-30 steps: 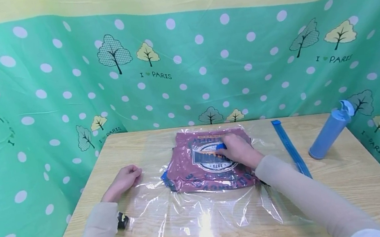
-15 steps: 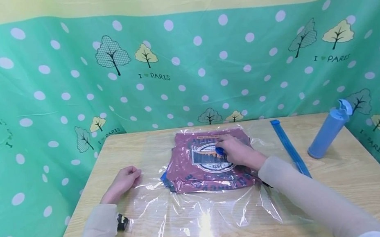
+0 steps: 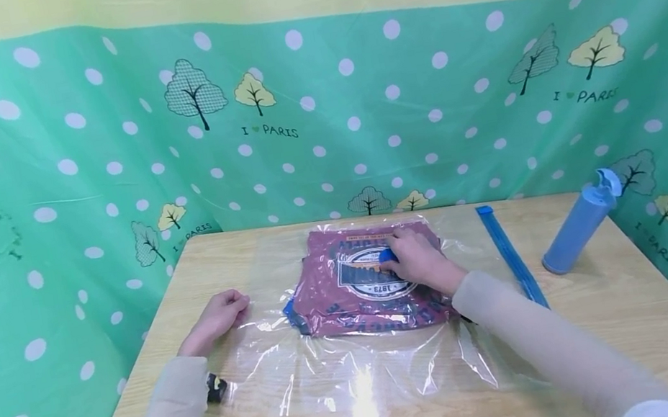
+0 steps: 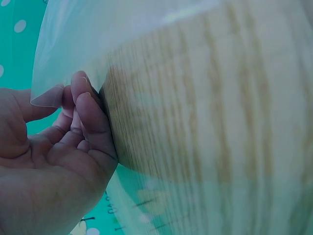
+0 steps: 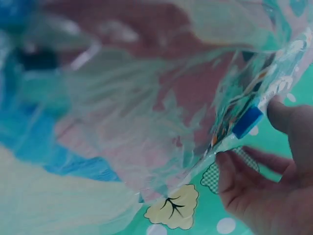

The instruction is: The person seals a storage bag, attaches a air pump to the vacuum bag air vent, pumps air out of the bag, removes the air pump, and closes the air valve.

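A large clear plastic storage bag (image 3: 347, 374) lies on the table, with folded maroon printed clothing (image 3: 324, 312) inside. My left hand (image 3: 217, 320) pinches the bag's left edge; the left wrist view shows the clear film (image 4: 48, 99) between thumb and fingers. My right hand (image 3: 417, 259) is over the middle of the clothing, its thumb and fingers curled round a small blue valve cap (image 3: 387, 256) on the bag. In the right wrist view the blue cap stands out from the wrinkled film between thumb and fingers. Some blue fabric (image 3: 292, 313) shows at the clothing's left side.
A blue zip strip (image 3: 507, 250) runs along the bag's right side. Farther right, a blue hand pump (image 3: 580, 228) stands upright on the wooden table (image 3: 642, 334). A green printed curtain (image 3: 322, 130) hangs behind the table and at both sides.
My right fingers shifted slightly at the blue cap, whose round top showed more half a second ago. My left hand has stayed on the bag's edge.
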The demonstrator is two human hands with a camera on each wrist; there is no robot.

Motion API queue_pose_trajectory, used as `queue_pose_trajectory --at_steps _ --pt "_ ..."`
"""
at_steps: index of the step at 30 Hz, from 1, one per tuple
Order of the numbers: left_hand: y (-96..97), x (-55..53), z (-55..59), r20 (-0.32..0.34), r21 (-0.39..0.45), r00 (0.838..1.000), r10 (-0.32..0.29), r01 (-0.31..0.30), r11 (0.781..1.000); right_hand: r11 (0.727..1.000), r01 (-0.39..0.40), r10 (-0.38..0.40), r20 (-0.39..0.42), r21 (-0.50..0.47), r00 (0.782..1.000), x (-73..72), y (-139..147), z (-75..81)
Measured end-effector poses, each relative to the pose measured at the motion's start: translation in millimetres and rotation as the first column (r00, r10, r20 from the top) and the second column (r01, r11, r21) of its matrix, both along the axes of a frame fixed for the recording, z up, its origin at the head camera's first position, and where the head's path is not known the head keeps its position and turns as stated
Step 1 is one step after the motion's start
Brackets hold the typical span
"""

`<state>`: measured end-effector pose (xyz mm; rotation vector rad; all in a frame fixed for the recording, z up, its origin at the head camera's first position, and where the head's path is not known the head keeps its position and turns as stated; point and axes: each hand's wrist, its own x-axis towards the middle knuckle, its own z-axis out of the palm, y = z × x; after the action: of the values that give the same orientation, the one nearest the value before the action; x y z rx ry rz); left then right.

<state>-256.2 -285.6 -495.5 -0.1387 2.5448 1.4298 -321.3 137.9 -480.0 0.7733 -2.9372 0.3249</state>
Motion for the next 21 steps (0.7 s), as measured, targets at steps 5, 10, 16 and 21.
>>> queue_pose_trajectory --at_steps 5,10,16,21 --pt "-0.9 0.4 1.6 0.006 -0.009 1.000 0.009 -0.009 1.000 0.997 -0.083 0.083 0.065 -0.005 0.994 2.2 0.6 1.1" --pt "-0.3 0.2 1.3 -0.001 -0.010 1.000 0.006 -0.006 1.000 0.997 -0.053 0.057 0.071 -0.055 0.996 0.6 -1.0 -1.5" --pt "0.2 -0.5 0.0 0.007 -0.010 1.000 0.009 -0.009 1.000 0.986 0.098 -0.080 0.134 -0.134 0.988 -3.2 -1.2 -3.0" --pt "-0.1 0.5 0.2 0.001 -0.001 1.000 0.011 -0.011 1.000 0.979 0.155 -0.136 0.143 -0.133 0.980 -4.4 1.1 -0.8"
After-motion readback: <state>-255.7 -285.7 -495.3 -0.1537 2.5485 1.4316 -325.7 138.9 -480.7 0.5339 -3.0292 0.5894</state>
